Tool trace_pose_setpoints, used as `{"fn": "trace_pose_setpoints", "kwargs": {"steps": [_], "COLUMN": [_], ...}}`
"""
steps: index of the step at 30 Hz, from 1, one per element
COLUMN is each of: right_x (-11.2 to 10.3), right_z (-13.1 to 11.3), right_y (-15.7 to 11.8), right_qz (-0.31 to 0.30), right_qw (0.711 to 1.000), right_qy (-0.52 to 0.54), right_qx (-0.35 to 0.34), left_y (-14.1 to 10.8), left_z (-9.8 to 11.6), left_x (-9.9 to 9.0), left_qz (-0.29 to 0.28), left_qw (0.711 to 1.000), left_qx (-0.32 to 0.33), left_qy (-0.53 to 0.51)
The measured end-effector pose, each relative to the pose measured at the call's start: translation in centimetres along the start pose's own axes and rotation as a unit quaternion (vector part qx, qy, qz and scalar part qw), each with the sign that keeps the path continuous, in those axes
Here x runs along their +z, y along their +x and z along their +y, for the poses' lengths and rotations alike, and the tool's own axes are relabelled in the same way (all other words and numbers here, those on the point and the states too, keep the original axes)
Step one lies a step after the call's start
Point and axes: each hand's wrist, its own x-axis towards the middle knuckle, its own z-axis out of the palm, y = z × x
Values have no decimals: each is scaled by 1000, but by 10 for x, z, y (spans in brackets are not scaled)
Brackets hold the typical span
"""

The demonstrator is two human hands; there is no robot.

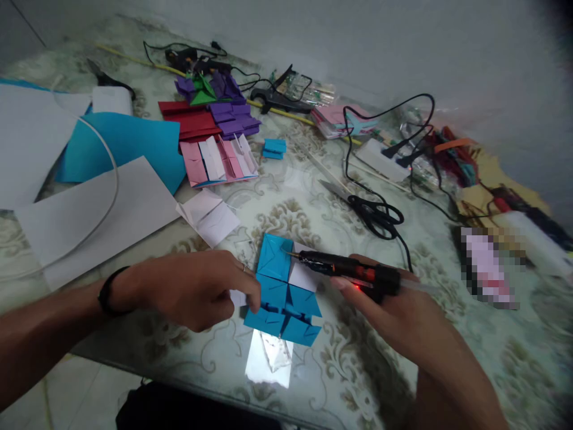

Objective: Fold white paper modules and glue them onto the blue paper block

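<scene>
The right hand (403,319) gripped a glue gun (329,264) over the blue folded paper (276,291); left hand (192,289) curled at the paper's left edge, pinch unclear.

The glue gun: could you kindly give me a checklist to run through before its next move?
1. Glue gun held in the right hand: ok.
2. Red light on it lit: ok.
3. Nozzle off the folded blue paper: cannot tell; contact is unclear.
4. Left hand apart from the nozzle: ok, its fingers are at the paper's left side.
5. Cord clear of the nearer scissors: not ok, it crosses the handles.
</scene>
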Motion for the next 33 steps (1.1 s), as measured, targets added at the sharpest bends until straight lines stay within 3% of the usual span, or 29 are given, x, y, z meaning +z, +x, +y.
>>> {"fn": "trace_pose_setpoints", "kwargs": {"steps": [14,33], "right_x": [-5,18], "right_z": [-1,-15], "right_y": [-8,0], "right_qz": [-75,-43], "right_qw": [996,996], "right_qy": [19,41], "right_qx": [-40,-67], "left_y": [1,1], "left_z": [1,-2], "left_x": [0,0], "left_qz": [-8,-13], "left_qw": [1000,1000], "left_qx": [-5,-3], "left_qy": [9,11]}}
